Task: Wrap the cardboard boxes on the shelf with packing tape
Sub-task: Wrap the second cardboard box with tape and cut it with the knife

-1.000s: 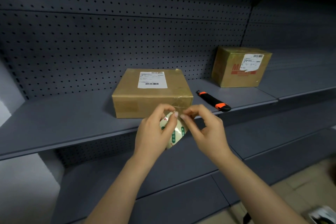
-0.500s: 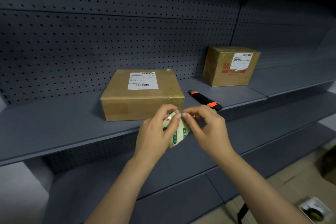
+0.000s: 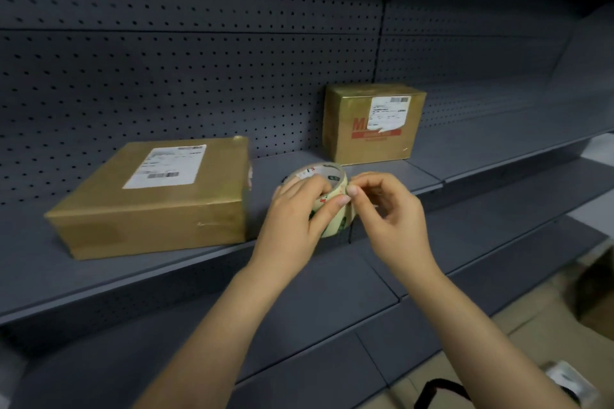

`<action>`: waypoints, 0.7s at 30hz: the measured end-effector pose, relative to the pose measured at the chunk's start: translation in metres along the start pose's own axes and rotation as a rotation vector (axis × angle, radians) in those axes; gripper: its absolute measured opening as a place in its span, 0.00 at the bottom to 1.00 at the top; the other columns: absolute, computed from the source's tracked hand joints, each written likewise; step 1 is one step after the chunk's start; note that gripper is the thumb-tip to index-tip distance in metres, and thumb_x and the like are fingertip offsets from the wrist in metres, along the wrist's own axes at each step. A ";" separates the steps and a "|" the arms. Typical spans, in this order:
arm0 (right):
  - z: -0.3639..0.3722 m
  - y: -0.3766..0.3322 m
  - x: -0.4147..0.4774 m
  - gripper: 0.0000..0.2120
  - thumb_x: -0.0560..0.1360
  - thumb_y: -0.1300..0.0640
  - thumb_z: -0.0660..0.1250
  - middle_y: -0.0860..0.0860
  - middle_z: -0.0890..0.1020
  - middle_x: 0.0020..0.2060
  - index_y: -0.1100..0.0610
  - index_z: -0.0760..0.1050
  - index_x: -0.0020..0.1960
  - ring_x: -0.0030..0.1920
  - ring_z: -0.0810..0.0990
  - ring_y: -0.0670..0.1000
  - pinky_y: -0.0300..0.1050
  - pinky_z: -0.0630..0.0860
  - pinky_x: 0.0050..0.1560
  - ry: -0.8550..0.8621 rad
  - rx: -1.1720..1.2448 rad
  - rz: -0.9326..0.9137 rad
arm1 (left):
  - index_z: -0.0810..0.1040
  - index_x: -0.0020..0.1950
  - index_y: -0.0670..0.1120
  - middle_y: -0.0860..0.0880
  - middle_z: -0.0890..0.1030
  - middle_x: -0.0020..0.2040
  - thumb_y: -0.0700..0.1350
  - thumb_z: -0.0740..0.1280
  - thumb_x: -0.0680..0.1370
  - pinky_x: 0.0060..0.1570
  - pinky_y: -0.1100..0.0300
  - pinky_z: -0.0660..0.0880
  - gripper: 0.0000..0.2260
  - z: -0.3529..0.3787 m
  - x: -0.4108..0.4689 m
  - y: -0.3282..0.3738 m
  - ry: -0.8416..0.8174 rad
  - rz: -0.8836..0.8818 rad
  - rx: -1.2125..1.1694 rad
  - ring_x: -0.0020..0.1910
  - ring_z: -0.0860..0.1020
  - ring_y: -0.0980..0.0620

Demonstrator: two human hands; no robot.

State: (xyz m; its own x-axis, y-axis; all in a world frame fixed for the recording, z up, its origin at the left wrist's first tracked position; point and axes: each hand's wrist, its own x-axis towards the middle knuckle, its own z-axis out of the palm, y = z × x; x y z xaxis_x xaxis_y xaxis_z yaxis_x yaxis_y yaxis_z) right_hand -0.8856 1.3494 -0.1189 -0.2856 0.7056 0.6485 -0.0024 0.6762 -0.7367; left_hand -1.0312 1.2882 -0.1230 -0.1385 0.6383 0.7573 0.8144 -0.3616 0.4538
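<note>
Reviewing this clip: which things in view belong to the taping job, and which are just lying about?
Job: tape roll, gripped by the left hand, with the right hand pinching its edge; flat box and upright box on the shelf.
Lying about: black strap and whitish object on the floor, lower right, too blurred to identify.

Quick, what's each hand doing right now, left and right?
Left hand: closed around the tape roll.
Right hand: fingertips pinching at the tape roll's side; a freed end cannot be told.
</note>
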 end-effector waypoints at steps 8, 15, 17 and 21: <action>-0.060 0.094 0.083 0.04 0.78 0.57 0.69 0.42 0.84 0.44 0.52 0.81 0.51 0.48 0.82 0.40 0.37 0.78 0.52 -0.051 -0.008 0.089 | 0.69 0.43 0.49 0.61 0.67 0.38 0.55 0.63 0.81 0.46 0.59 0.59 0.12 0.105 0.081 -0.027 -0.128 -0.020 0.080 0.44 0.64 0.57; -0.056 0.163 0.108 0.06 0.76 0.61 0.71 0.43 0.84 0.46 0.56 0.80 0.53 0.49 0.82 0.40 0.35 0.78 0.54 -0.221 -0.098 0.187 | 0.74 0.50 0.45 0.54 0.75 0.46 0.55 0.62 0.81 0.52 0.57 0.64 0.13 0.139 0.097 -0.069 -0.414 -0.138 0.236 0.48 0.66 0.57; -0.053 0.170 0.106 0.07 0.76 0.60 0.72 0.42 0.83 0.46 0.55 0.80 0.54 0.49 0.81 0.38 0.33 0.77 0.54 -0.273 -0.106 0.165 | 0.74 0.51 0.47 0.54 0.76 0.47 0.56 0.62 0.81 0.53 0.58 0.64 0.13 0.138 0.094 -0.071 -0.426 -0.158 0.316 0.49 0.68 0.55; -0.050 0.170 0.110 0.08 0.74 0.59 0.73 0.48 0.83 0.47 0.58 0.80 0.52 0.49 0.79 0.43 0.29 0.72 0.51 -0.246 -0.205 -0.048 | 0.76 0.50 0.48 0.57 0.73 0.45 0.56 0.66 0.79 0.48 0.60 0.62 0.11 0.124 0.093 -0.060 -0.295 -0.111 0.385 0.47 0.67 0.55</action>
State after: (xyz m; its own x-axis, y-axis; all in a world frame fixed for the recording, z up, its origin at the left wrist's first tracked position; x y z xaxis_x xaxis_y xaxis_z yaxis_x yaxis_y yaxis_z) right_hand -0.8693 1.5524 -0.1632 -0.5129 0.6166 0.5973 0.1646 0.7535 -0.6365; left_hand -1.0234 1.4537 -0.1385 -0.1163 0.8442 0.5233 0.9604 -0.0388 0.2760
